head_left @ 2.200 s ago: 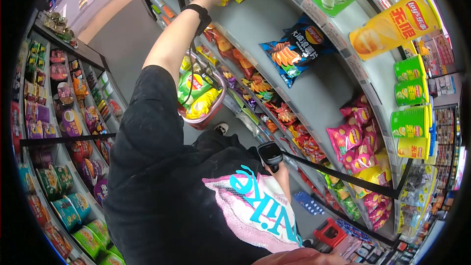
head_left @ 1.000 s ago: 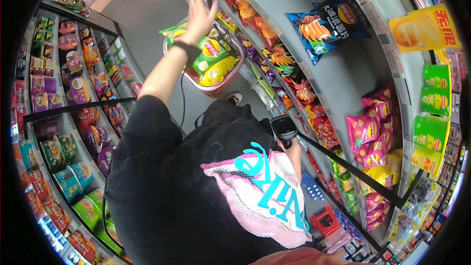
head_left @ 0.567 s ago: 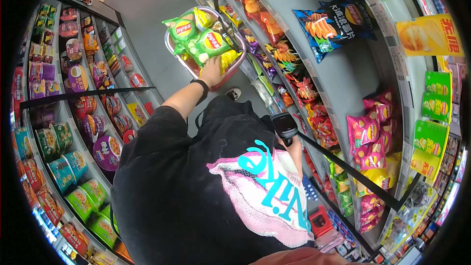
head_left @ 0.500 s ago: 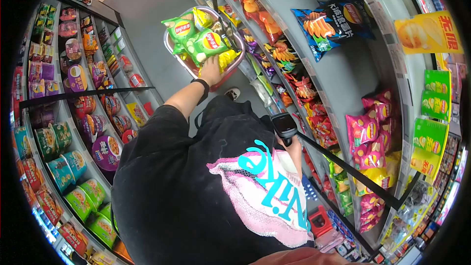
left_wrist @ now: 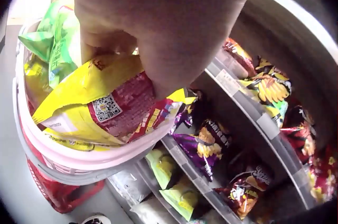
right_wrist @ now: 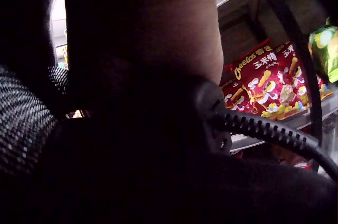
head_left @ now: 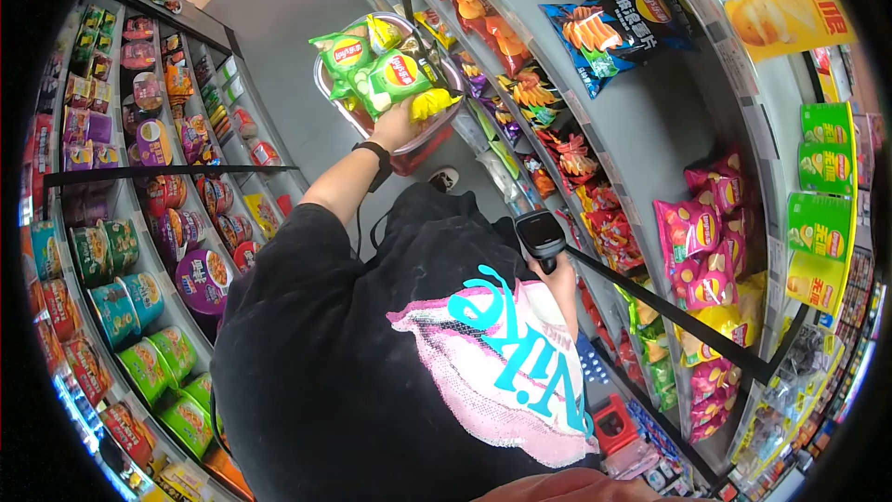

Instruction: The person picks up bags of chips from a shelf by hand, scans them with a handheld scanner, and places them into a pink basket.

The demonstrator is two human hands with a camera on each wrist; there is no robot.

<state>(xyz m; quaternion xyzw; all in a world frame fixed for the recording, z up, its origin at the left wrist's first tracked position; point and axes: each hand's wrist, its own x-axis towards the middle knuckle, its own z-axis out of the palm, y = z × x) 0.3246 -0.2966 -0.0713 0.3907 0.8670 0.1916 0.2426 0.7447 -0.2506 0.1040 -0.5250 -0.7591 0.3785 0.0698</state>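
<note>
My left hand (head_left: 398,128) is at the near side of a pink-rimmed shopping basket (head_left: 322,84) filled with snack bags. In the left wrist view its thumb and fingers pinch the top of a yellow snack bag (left_wrist: 79,94), whose back with a QR code faces the camera. Green Lay's chip bags (head_left: 401,76) lie beside it in the basket. By the shelf, my right hand (head_left: 559,286) grips a black handheld scanner (head_left: 541,234), its head pointing up. The right wrist view is mostly dark, with the right hand's fingers hidden.
Chip shelves run along the right, with a black Lay's bag (head_left: 618,23), pink bags (head_left: 689,231) and canisters (head_left: 822,228). A black bar (head_left: 664,311) crosses their front. Instant noodle tubs (head_left: 203,281) line the left shelves. A red crate (head_left: 611,423) stands lower right.
My left hand has come down from the upper chip shelf into the basket. Its fingers, laid on the bags half a second ago, now pinch the yellow bag, which has tilted. The right hand keeps the scanner.
</note>
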